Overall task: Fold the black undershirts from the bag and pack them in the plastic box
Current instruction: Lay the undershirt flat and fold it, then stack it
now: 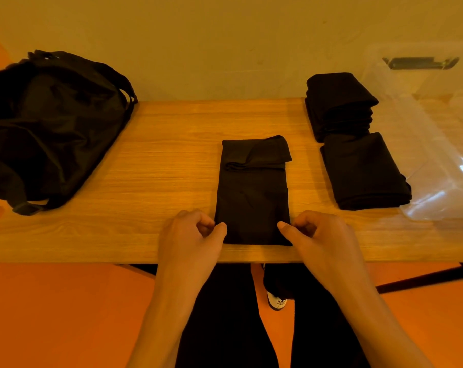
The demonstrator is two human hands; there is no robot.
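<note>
Tabletop point(158, 160), undershirt point(251, 197) at near edge

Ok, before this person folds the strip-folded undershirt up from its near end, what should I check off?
1. Left hand pinches the near-left corner of the undershirt: ok.
2. Right hand pinches the near-right corner: ok.
3. Far end of the strip smooth: not ok, creased.
4. Far stack and near stack apart from the strip: ok, both to its right.
5. Plastic box lid off: cannot tell.
</note>
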